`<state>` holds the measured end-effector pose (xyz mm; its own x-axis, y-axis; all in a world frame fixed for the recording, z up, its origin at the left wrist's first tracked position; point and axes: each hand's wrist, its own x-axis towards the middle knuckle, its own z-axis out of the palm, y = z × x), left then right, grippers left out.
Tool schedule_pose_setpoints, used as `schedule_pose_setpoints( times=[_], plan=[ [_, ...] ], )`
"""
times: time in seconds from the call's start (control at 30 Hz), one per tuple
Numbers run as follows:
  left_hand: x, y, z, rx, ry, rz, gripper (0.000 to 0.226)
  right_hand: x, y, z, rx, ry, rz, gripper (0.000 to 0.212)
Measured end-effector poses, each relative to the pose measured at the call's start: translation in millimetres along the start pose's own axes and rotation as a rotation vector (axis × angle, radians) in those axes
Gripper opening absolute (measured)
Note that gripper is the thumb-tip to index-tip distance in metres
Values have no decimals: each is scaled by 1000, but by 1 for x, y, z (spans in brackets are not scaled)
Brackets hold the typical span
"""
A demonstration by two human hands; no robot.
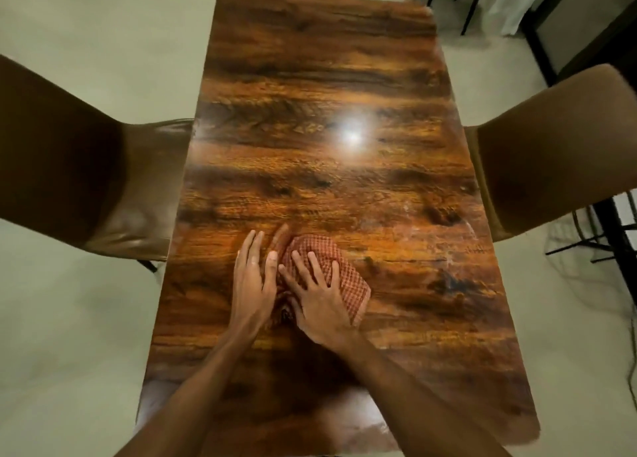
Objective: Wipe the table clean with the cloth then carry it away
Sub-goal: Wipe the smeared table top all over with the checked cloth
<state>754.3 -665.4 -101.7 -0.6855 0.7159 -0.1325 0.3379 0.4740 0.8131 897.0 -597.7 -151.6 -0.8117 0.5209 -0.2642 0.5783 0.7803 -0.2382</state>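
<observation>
A red-and-cream checked cloth lies bunched on the glossy wooden table, in its near half. My right hand lies flat on top of the cloth with the fingers spread, pressing it down. My left hand rests on the table against the cloth's left side, fingers straight and close together, its fingertips touching the cloth's edge. Part of the cloth is hidden under both hands. Pale smudges show on the table to the right of the cloth.
A brown padded chair stands against the table's left side and another brown chair against its right side. Thin black furniture legs stand at the far right. The floor is pale.
</observation>
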Motion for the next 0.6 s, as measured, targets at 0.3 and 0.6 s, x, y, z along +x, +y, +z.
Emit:
schedule_pose_setpoints(
  times=[0.3,0.6],
  plan=[
    [23,-50,-59,-87,262,-175,61,102,-9,-30,-34,-10,-70,62],
    [16,-92,-108,-20,507,-260,56,234,-115,-46,-114,-58,-331,58]
  ],
)
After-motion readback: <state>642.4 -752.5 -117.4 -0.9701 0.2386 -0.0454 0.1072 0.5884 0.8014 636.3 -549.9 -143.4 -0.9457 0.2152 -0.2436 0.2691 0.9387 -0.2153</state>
